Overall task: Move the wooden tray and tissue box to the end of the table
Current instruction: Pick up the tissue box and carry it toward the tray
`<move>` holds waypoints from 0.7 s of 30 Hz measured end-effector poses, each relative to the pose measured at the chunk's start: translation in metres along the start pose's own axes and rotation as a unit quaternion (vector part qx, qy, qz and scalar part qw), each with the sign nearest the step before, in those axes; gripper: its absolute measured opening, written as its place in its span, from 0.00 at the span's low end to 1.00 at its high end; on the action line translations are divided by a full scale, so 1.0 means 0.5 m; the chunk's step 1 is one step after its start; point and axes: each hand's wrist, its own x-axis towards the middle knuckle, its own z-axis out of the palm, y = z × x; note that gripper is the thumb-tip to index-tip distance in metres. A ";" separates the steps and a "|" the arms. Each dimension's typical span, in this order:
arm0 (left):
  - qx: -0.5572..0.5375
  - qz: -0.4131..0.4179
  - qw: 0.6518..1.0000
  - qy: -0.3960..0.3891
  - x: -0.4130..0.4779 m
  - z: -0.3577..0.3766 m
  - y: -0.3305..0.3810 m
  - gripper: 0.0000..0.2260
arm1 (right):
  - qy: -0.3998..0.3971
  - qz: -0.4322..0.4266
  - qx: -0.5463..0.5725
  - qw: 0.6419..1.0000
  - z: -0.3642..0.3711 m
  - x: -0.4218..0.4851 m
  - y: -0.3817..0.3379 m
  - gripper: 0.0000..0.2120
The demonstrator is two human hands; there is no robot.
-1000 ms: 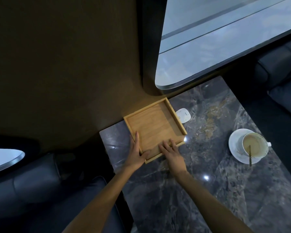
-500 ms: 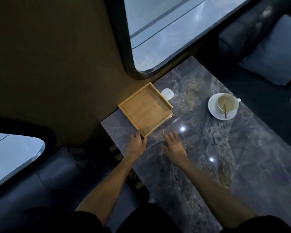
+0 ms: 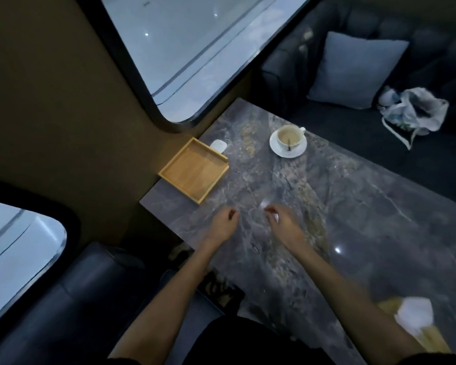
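Observation:
The square wooden tray [image 3: 194, 169] lies empty at the wall end of the dark marble table [image 3: 340, 206], next to the window. The tissue box [image 3: 416, 325], pale wood with white tissue sticking out, sits blurred at the table's near right, partly behind my right forearm. My left hand [image 3: 223, 223] hovers over the table a little below the tray, fingers loosely curled, holding nothing. My right hand [image 3: 282, 221] hangs beside it, fingers bent and apart, also holding nothing. Neither hand touches the tray.
A small white device [image 3: 218, 146] lies just behind the tray. A white cup on a saucer [image 3: 288, 142] with a spoon stands mid-table. Dark sofas flank the table; the far one holds a grey cushion [image 3: 353, 69] and a crumpled bag [image 3: 413, 111].
Both hands have let go of the tray and pulled back toward me. The tray stays at the wall end. My view has swung right, bringing the tissue box into sight.

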 end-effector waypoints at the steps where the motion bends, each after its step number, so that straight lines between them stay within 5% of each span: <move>1: -0.010 0.008 1.000 -0.003 -0.019 0.017 0.016 0.12 | 0.014 0.004 0.009 1.000 -0.018 -0.022 0.014 0.08; 10: -0.025 0.079 0.995 -0.051 -0.258 0.333 0.171 0.11 | 0.098 0.017 0.055 0.993 -0.240 -0.322 0.259 0.09; 21: -0.048 0.029 0.997 -0.050 -0.559 0.729 0.236 0.11 | 0.105 0.097 0.063 0.988 -0.467 -0.700 0.559 0.10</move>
